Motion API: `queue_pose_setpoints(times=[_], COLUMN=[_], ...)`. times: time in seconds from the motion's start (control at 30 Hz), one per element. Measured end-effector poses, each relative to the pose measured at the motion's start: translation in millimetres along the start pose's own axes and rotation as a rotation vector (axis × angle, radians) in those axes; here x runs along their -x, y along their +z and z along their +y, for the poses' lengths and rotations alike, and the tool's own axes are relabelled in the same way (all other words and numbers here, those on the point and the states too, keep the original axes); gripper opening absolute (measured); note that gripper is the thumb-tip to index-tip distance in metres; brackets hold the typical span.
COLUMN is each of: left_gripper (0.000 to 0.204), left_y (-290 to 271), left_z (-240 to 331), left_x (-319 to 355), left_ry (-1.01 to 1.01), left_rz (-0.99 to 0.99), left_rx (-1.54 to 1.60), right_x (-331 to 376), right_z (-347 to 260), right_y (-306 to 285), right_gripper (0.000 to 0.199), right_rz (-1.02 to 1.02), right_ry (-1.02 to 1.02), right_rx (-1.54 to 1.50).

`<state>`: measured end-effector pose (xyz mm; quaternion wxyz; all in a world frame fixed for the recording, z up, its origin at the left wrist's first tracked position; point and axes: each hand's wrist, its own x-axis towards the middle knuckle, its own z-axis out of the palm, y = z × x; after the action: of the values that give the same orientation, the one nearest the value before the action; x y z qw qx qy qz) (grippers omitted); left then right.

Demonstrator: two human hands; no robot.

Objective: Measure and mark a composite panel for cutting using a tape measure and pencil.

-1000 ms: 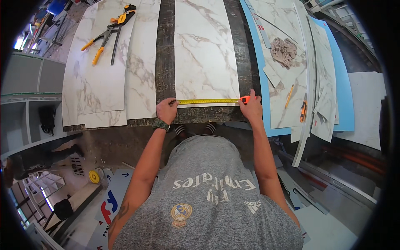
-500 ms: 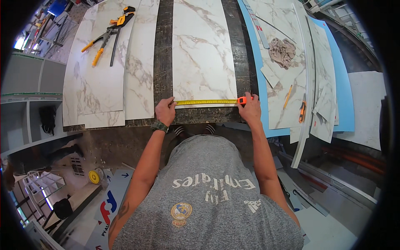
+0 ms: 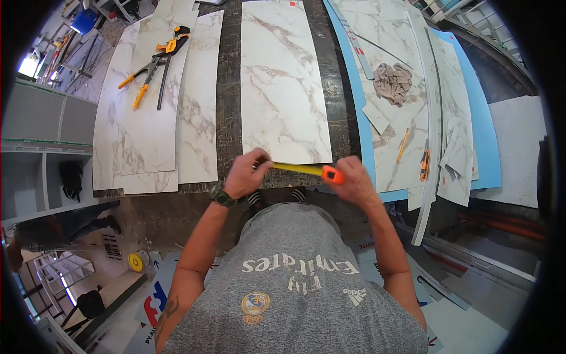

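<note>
My right hand (image 3: 352,180) is closed round the orange case of a tape measure (image 3: 333,174). Its yellow blade (image 3: 298,169) runs across to my left hand (image 3: 250,174), whose fingers pinch the free end. A dark watch sits on the left wrist. The tape hangs tilted slightly down to the right, over the front edge of a dark, worn workbench (image 3: 230,118). Just beyond it lies a long white marbled panel (image 3: 284,88) on the bench, its near edge close to both hands.
More marbled panels (image 3: 141,135) lie on the left, with a yellow-and-black bar clamp (image 3: 156,65) on top. At right are a crumpled cloth (image 3: 392,84), a pencil (image 3: 402,145), an orange utility knife (image 3: 424,164), a steel ruler (image 3: 361,56) and a long metal strip (image 3: 433,112).
Both hands have come off the panel's near edge toward my body and closer together. The stretch of yellow blade between them is shorter and now slants.
</note>
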<state>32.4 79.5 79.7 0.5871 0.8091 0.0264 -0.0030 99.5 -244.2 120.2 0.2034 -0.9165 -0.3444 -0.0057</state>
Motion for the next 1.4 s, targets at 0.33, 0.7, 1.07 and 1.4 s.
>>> queue_pose_setpoints(times=[0.33, 0.7, 1.07, 1.4], left_gripper=[0.027, 0.029, 0.021, 0.030], left_y=[87, 131, 61, -184], left_z=[-31, -65, -50, 86], left_x=[14, -18, 4, 190], left_ry=[-0.632, -0.832, -0.270, -0.219], left_rz=[0.173, 0.559, 1.045, 0.914], left_rx=[0.831, 0.964, 0.053, -0.151], right_x=[24, 21, 17, -90], right_z=[-26, 52, 67, 102], right_y=[38, 90, 60, 27], right_gripper=[0.029, 0.044, 0.037, 0.045], right_rz=[0.068, 0.020, 0.080, 0.040], right_ry=[0.435, 0.944, 0.677, 0.332], right_rx=[-0.710, -1.263, -0.919, -0.603])
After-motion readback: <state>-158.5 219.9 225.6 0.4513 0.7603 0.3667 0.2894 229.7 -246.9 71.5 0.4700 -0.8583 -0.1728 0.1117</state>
